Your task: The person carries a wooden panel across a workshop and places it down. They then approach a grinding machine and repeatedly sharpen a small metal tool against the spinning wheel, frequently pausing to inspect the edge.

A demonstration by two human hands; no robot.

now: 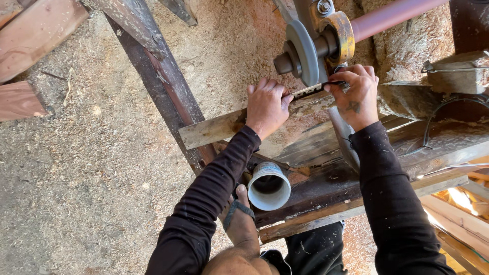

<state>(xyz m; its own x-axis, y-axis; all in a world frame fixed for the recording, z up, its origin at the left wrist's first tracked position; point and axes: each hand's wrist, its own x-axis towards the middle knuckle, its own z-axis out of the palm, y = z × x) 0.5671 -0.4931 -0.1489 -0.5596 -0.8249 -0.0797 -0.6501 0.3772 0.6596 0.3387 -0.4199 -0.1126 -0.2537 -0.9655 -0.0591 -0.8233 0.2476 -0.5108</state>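
Observation:
My left hand [266, 106] presses down on one end of a long flat metal blade [307, 91] that lies on a worn wooden rest [214, 130]. My right hand [356, 94] pinches the blade's other end right under a grey grinding wheel [301, 51]. The wheel sits on a shaft with a yellow bearing housing [340, 31] and a reddish axle [392, 14]. The blade's edge meets the wheel's lower rim. Both arms wear dark long sleeves.
A white plastic cup [269, 186] stands on the dark wooden bench [326, 191] below my arms. A rusty metal frame leg [158, 71] slants down the left. Sawdust covers the ground [91, 168]. Planks [30, 35] lie at top left. My sandalled foot [239, 224] shows at the bottom.

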